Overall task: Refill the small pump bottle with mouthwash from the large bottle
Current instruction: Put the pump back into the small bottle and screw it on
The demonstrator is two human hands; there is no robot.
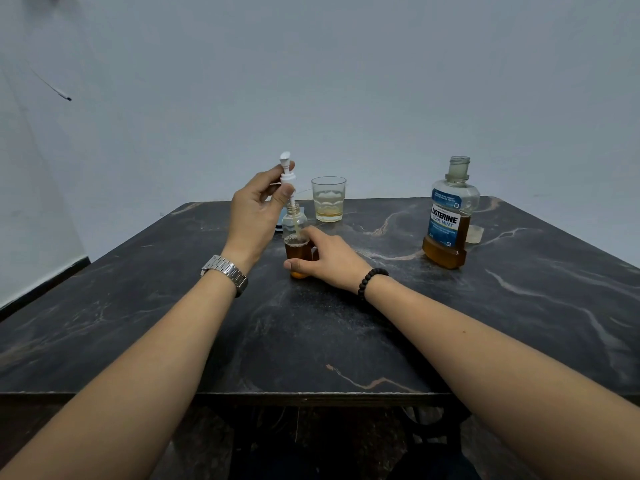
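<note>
Head view: pump going into small bottle on dark marble worktop (pixel 346 334).
L hand (pixel 256 216) pinches white pump head (pixel 287 174), tube inside small clear amber-filled bottle (pixel 296 244); R hand (pixel 329 259) clamped on bottle base. Large uncapped Listerine bottle (pixel 450 216) stands well apart, R.

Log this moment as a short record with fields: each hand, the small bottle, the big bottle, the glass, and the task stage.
left hand: holds the white pump above the small bottle, its tube reaching down through the neck
right hand: grips the small bottle low on its body, steadying it on the table
small bottle: upright, amber liquid in the lower part
big bottle: upright at right, uncapped, amber liquid low
glass: behind the small bottle, a little pale liquid
stage: pump not yet seated on the neck
</note>
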